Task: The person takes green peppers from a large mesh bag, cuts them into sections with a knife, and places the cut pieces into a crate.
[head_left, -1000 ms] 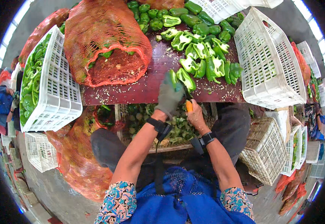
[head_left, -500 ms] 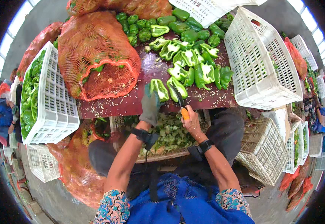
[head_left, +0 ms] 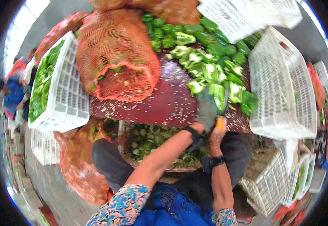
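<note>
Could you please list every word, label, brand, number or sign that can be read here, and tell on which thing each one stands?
White panel at the top, beside the green peppers: rows of dark marks, too blurred to read.
Orange knife handle in the right hand: no text that I can make out.
Nothing else shows readable text.

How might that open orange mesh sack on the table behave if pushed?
The sack would probably flop at its mouth, where thin netting gapes. Its bulging body is likely heavy, and its broad, slumped shape should make rolling unlikely.
</note>
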`<state>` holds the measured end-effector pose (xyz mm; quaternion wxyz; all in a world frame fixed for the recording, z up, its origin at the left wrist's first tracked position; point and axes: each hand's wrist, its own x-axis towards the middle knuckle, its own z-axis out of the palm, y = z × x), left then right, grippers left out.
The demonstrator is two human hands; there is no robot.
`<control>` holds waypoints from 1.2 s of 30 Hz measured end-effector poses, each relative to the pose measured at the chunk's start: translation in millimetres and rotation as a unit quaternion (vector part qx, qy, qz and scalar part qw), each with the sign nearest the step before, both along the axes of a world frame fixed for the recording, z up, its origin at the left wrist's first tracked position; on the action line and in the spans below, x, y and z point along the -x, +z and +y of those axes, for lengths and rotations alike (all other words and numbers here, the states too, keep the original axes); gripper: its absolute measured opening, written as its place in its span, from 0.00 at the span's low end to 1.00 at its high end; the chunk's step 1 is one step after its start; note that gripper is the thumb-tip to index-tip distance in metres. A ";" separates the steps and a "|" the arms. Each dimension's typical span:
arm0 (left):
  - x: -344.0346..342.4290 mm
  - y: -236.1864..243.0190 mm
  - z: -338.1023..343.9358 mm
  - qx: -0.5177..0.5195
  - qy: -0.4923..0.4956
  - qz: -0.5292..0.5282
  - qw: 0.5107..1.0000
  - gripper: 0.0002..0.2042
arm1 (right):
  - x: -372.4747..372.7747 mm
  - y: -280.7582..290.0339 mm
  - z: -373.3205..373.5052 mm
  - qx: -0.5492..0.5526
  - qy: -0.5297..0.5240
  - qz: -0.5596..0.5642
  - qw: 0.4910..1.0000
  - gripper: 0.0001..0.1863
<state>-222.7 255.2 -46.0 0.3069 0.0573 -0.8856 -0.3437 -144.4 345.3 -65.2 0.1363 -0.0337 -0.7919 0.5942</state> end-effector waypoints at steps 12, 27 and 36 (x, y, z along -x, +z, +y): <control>-43.1 45.5 -100.7 -0.232 -0.054 -0.038 0.970 0.20 | 2.4 5.4 0.0 0.365 -0.036 -0.171 0.915 0.18; 6.8 76.1 -405.7 0.124 0.270 -0.042 0.954 0.31 | 6.5 15.0 -1.0 0.283 -0.009 -0.191 0.940 0.18; 11.8 94.3 -435.5 0.366 0.053 -0.184 0.911 0.15 | 0.1 23.1 -12.1 0.226 -0.016 -0.163 0.960 0.14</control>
